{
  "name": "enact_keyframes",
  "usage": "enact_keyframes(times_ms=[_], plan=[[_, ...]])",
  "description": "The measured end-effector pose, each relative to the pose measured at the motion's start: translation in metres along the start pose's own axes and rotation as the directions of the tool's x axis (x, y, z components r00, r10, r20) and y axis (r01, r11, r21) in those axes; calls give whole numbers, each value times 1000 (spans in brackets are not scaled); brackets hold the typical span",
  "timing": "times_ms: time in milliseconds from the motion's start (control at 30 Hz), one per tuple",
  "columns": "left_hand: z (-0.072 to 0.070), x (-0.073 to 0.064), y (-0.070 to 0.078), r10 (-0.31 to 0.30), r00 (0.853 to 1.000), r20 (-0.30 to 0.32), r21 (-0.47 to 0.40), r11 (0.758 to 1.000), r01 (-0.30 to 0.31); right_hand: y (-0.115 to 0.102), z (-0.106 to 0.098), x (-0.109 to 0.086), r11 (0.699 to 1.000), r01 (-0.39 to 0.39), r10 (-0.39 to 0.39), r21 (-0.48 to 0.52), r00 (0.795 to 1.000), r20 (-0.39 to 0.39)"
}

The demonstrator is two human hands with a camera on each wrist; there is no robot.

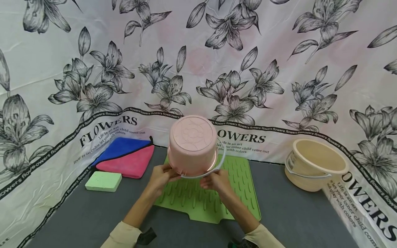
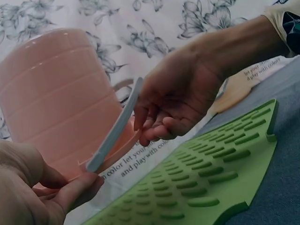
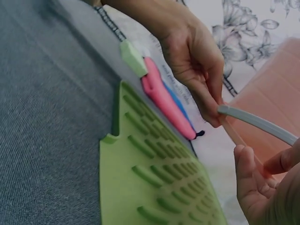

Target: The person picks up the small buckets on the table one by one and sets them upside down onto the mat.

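Grip: the left hand (image 1: 161, 177) pinches the rim of a pink plastic bucket (image 1: 192, 151) between thumb and fingers, beside one end of the pale grey handle (image 2: 117, 125). The right hand (image 1: 218, 181) pinches the same rim on the opposite side, its fingers bent.

Position of the pink bucket: raised in front of the person, clear of the green ridged drying mat (image 1: 211, 210) below it. It is inverted and tilted, with the base up and facing the head camera and the mouth turned down. The base bears a raised, flower-like pattern; the side wall shows shallow horizontal bands. The handle hangs out from the rim on the near side. The interior is turned away in all three views; contents cannot be determined.

Second container: a beige bucket (image 1: 307, 182), standing mouth up on the grey tabletop (image 1: 279, 210) at the right, well apart from the mat. Its handle lies lowered across the front, and a printed label is partly visible on the outer wall. The inner wall is in sight; the bottom cannot be made out.

Left side: a pale green sponge (image 1: 103, 182) lies just in front of a blue-and-pink cloth (image 1: 130, 163) with dark edging. Whether the two touch cannot be confirmed. A flower-printed sheet (image 1: 229, 29) backs the work area.
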State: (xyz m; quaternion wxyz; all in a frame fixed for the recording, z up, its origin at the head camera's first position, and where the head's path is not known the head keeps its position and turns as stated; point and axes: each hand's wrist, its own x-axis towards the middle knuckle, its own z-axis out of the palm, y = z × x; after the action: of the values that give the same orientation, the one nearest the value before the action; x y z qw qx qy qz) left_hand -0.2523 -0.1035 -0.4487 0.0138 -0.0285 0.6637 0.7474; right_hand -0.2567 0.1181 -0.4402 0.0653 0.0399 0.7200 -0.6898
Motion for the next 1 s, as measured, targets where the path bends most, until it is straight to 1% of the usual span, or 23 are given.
enact_keyframes(times_ms=[133,233,333,433,467,533,600,700,733,800,833,867,900,933,967,1000], plan=[[-5,2,-10,-39,999,5,25,999,39,7,5,3,996,-46,46,-81,999,1],[-10,4,-16,-68,998,9,31,997,67,11,7,6,991,-69,71,-114,997,17],[-15,7,-21,-116,993,16,36,993,115,15,8,10,985,-90,97,-148,994,41],[-19,10,-25,-167,986,15,59,984,166,21,8,12,973,-96,115,-209,990,79],[-19,11,-26,-177,984,12,73,982,176,23,8,12,967,-90,116,-237,988,100],[-19,12,-28,-187,982,-5,98,977,187,26,8,12,952,-53,105,-302,982,159],[-19,14,-30,-183,983,-20,133,974,184,29,8,10,931,16,69,-365,973,219],[-18,13,-33,-161,986,-44,183,969,166,31,6,6,875,162,-23,-456,955,296],[-18,13,-34,-147,988,-49,208,966,154,31,6,5,844,212,-59,-493,949,309],[-18,11,-35,-117,992,-54,266,956,127,30,5,1,760,301,-124,-576,937,327],[-19,10,-35,-99,993,-62,305,946,113,29,5,-2,708,346,-160,-616,928,338],[-19,9,-34,-69,995,-71,379,921,91,27,6,-4,660,375,-186,-651,921,342],[-20,8,-33,-37,996,-79,466,882,70,25,7,-7,611,406,-219,-680,912,348],[-21,7,-32,0,997,-80,557,830,44,23,7,-10,558,432,-253,-708,902,351],[-21,7,-31,38,997,-72,647,762,17,20,8,-13,519,451,-282,-726,893,352],[-22,6,-29,75,996,-57,725,688,-10,19,9,-15,471,479,-325,-740,875,360]])
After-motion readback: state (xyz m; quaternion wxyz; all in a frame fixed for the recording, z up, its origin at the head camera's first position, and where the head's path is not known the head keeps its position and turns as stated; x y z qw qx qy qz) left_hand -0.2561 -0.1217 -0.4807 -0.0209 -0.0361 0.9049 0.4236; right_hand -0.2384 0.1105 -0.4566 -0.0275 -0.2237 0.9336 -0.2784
